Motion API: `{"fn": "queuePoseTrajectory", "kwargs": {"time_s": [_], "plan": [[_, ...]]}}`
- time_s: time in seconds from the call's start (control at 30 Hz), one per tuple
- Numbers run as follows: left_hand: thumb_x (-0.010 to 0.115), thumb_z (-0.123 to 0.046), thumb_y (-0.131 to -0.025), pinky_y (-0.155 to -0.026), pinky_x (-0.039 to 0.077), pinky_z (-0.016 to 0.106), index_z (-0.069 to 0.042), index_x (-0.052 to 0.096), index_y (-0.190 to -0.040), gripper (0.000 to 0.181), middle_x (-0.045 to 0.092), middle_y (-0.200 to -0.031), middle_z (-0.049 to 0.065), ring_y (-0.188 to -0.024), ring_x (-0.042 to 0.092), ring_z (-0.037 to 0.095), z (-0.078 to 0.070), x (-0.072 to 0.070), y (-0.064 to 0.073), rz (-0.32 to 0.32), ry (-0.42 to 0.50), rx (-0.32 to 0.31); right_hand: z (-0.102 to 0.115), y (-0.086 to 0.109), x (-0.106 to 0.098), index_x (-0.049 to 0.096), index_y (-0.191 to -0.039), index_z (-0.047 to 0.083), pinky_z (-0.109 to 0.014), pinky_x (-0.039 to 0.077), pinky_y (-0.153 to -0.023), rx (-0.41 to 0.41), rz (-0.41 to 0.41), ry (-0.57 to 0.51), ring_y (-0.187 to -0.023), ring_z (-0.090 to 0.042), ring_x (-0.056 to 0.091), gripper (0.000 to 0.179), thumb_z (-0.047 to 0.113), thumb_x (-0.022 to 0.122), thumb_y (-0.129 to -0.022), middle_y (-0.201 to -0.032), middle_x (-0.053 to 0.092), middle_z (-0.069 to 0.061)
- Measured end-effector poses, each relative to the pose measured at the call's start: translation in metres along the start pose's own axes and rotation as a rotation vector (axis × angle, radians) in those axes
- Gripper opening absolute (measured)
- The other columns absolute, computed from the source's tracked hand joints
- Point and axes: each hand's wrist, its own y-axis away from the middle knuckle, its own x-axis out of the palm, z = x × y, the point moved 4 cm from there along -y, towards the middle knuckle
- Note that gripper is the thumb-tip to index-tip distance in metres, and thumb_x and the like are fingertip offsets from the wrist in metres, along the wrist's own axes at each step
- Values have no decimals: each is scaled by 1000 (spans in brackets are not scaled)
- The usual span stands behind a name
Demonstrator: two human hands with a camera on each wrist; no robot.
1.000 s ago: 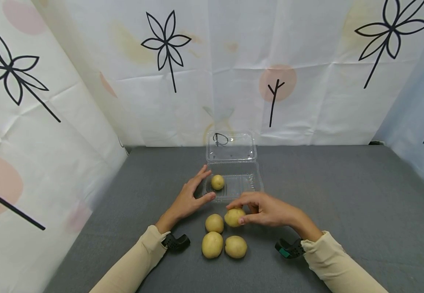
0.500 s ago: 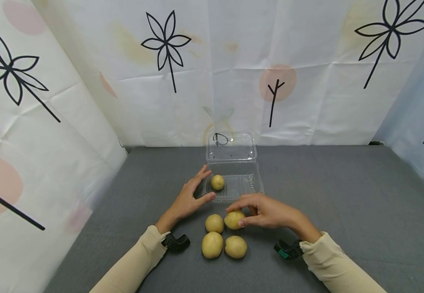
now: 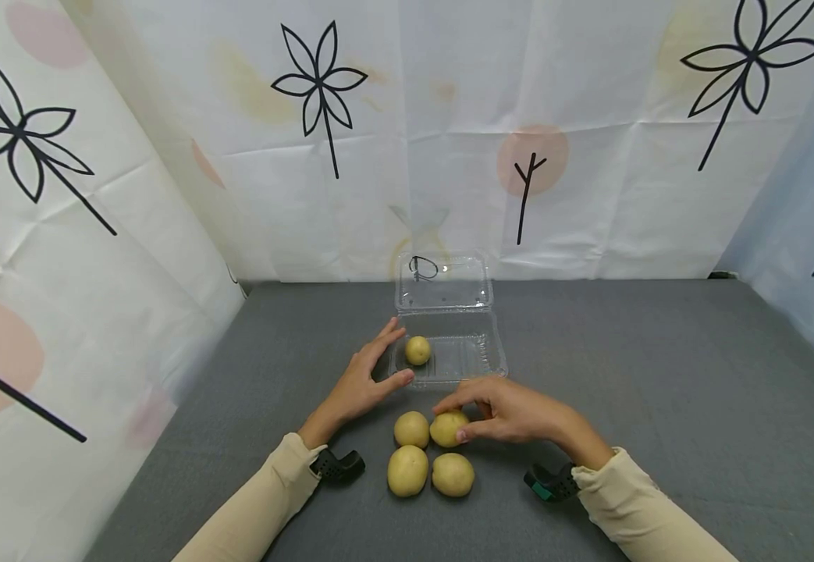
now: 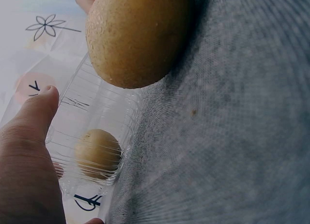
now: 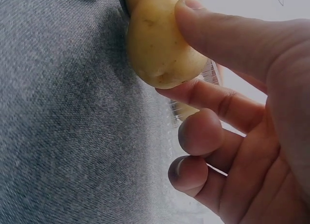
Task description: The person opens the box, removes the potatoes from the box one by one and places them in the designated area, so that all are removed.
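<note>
My right hand (image 3: 512,410) pinches a yellow potato (image 3: 446,428) between thumb and fingers, low at the table, right beside another potato (image 3: 411,429). In the right wrist view the thumb and index finger are on the held potato (image 5: 162,42), and the other fingers curl loosely. My left hand (image 3: 363,382) spreads its fairly straight fingers along the left side of a clear plastic clamshell box (image 3: 459,363), with the thumb at its front left corner. One potato (image 3: 417,350) lies inside the box at left; its lid (image 3: 443,285) stands raised at the back.
Two more potatoes, a larger one (image 3: 408,471) and one beside it (image 3: 453,474), lie nearest the person on the grey cloth-covered table (image 3: 624,375). A white printed curtain (image 3: 449,140) closes off the back and sides.
My right hand has come slightly toward the person with the potato, which is now lower in the head view. The left hand and the box have stayed put.
</note>
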Motion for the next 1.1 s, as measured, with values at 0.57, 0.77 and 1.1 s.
{"fn": "queuePoseTrajectory", "kwargs": {"time_s": [0.57, 0.77, 1.1], "plan": [[63, -50, -97, -116, 5, 78, -24, 33, -161, 76, 13, -172, -10, -159, 17, 28, 2, 0, 0, -3, -5, 3, -3, 0, 3, 68, -133, 9, -21, 47, -59, 6, 18, -21, -62, -1, 47, 41, 25, 72, -95, -122, 71, -5], [64, -49, -98, -115, 4, 79, -22, 33, -161, 75, 14, -173, -4, -159, 16, 29, 1, 0, 1, -5, 2, 8, -4, 0, 4, 67, -134, 8, -21, 46, -58, -2, 25, -26, -62, 1, 46, 42, 24, 72, -96, -122, 71, -6], [63, -50, -98, -116, 5, 78, -22, 34, -161, 75, 12, -172, -10, -159, 16, 29, 1, 0, 0, -2, 1, 14, -3, 0, 5, 65, -138, 7, -21, 46, -58, 17, 43, -54, -61, 2, 45, 45, 24, 71, -96, -131, 68, -9]]}}
